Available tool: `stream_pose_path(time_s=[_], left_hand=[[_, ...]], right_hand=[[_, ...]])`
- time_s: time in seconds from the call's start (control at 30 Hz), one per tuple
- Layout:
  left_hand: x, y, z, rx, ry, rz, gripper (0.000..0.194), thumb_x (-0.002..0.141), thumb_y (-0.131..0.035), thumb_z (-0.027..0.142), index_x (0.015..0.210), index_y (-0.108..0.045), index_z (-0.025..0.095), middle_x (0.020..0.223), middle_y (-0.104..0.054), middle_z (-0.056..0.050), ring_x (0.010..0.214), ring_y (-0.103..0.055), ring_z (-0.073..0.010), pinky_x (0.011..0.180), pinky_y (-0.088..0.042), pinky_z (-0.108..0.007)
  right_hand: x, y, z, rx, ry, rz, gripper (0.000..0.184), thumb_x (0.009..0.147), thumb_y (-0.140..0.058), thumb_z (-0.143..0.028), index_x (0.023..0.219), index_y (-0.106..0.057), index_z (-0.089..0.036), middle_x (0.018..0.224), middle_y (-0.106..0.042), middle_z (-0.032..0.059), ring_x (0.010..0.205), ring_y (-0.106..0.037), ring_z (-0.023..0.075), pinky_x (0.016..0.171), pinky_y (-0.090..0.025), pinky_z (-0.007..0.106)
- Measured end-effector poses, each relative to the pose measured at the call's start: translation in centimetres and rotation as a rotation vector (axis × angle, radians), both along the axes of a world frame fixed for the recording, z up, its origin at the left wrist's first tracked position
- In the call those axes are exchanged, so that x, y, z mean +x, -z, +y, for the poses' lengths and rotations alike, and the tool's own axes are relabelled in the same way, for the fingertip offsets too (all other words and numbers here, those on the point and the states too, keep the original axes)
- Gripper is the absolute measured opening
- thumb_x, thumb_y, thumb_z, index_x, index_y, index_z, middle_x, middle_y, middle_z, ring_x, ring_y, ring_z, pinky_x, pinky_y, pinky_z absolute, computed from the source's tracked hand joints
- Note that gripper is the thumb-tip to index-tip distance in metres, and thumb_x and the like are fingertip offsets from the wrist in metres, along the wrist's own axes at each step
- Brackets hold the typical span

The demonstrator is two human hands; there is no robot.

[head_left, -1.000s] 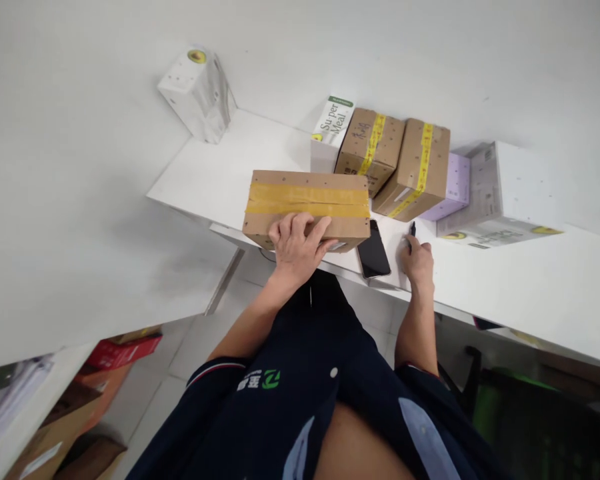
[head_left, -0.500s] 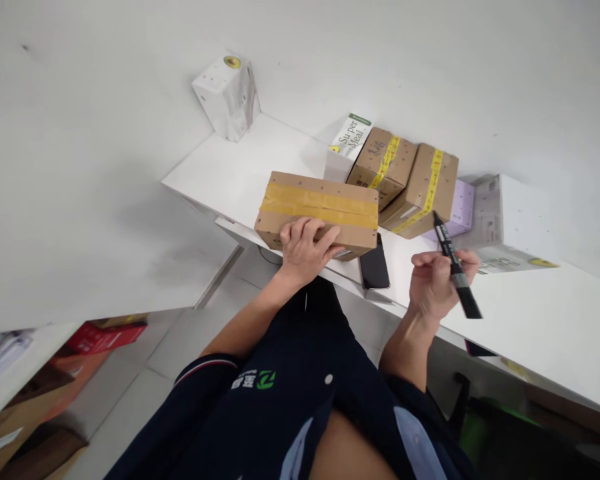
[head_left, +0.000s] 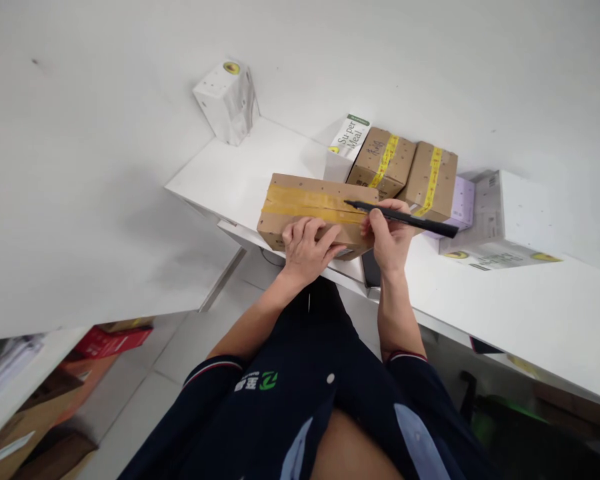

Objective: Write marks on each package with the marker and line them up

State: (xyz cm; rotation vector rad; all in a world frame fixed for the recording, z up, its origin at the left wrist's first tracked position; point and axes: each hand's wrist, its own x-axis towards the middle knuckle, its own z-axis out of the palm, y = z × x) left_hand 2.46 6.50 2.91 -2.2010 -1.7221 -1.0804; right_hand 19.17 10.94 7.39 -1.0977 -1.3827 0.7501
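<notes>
The left hand (head_left: pixel 305 250) lies on a brown box (head_left: pixel 307 200) at the front of the white table (head_left: pixel 480 307). Its fingers are bent and slightly spread, the tips on the top face just on the near side of the wide yellow tape, while the thumb reaches out to the right along the near edge. So the box lies directly under these fingers, its taped middle just beyond them; how firmly they press cannot be told.

The right hand (head_left: pixel 393 243) is at the right end of the same box, pinching a black marker (head_left: pixel 403 216) between the thumb and fingers. The marker slants, its tip pointing left over the tape and its thick end sticking out to the right past the hand. Whether the tip touches the box cannot be told. The other fingers curl beneath the marker, close to the box's right end.

Just below the right hand, a phone (head_left: pixel 371 270) is partly hidden. Behind stand a Super Meal box (head_left: pixel 351 137), two smaller taped cartons (head_left: pixel 433 177), a purple box (head_left: pixel 463 203) and a large white box (head_left: pixel 527 213). Another white box (head_left: pixel 225 100) stands at the table's far left corner.
</notes>
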Motion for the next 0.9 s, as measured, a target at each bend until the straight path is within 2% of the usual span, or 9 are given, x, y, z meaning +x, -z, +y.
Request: stream_pose_path(time_s=[0.1,0.23,0.37,0.5,0.73,0.9], left_hand=[[-0.03,0.07,-0.01,0.018,-0.001,0.009,0.040,0.092,-0.060,0.062,0.114,-0.076,0.033,0.112,-0.068,-0.011,0.116,-0.056,-0.0309,0.100,-0.034,-0.048],[-0.01,0.14,-0.01,0.015,0.009,-0.003,0.038,0.093,-0.059,0.060,0.115,-0.076,0.032,0.113,-0.067,-0.012,0.117,-0.056,-0.0310,0.101,-0.034,-0.048],[0.01,0.30,0.05,-0.030,0.020,-0.049,0.039,0.093,-0.060,0.061,0.116,-0.075,0.033,0.113,-0.067,-0.012,0.118,-0.056,-0.0315,0.101,-0.033,-0.048],[-0.04,0.56,0.13,0.036,0.030,-0.045,0.038,0.094,-0.059,0.060,0.113,-0.076,0.032,0.112,-0.067,-0.011,0.117,-0.056,-0.0309,0.100,-0.032,-0.047],[-0.08,0.55,0.10,0.094,0.027,-0.011,0.035,0.094,-0.060,0.057,0.112,-0.075,0.031,0.111,-0.068,-0.011,0.115,-0.056,-0.0306,0.099,-0.031,-0.046],[-0.04,0.66,0.20,0.134,0.034,-0.022,0.033,0.095,-0.059,0.056,0.112,-0.075,0.031,0.111,-0.068,-0.011,0.115,-0.057,-0.0304,0.100,-0.032,-0.046]], right_hand=[[-0.34,0.42,-0.43,0.025,0.028,-0.029,0.036,0.094,-0.055,-0.063,0.095,-0.053,-0.027,0.066,-0.057,-0.0053,0.051,-0.059,0.0125,0.048,-0.051,0.027],[-0.54,0.56,-1.02,0.071,0.049,-0.154,0.034,0.093,-0.056,-0.059,0.089,-0.058,-0.025,0.076,-0.062,-0.0014,0.065,-0.063,0.0146,0.059,-0.055,0.030],[-0.53,0.22,-0.98,0.163,0.099,-0.237,0.031,0.095,-0.054,-0.052,0.082,-0.059,-0.024,0.074,-0.062,-0.0009,0.066,-0.062,0.0154,0.063,-0.054,0.032],[-0.60,-0.25,-0.90,0.220,0.122,-0.310,0.026,0.094,-0.054,-0.045,0.080,-0.059,-0.024,0.071,-0.061,-0.0017,0.065,-0.060,0.0150,0.064,-0.052,0.031],[-0.53,-0.17,-0.88,0.258,0.083,-0.295,0.018,0.092,-0.059,-0.036,0.080,-0.059,-0.023,0.069,-0.059,-0.0046,0.061,-0.056,0.0124,0.060,-0.045,0.027],[-0.50,-0.08,-0.83,0.261,0.105,-0.285,0.019,0.092,-0.059,-0.037,0.081,-0.060,-0.023,0.070,-0.059,-0.0041,0.063,-0.056,0.0128,0.062,-0.046,0.028]])
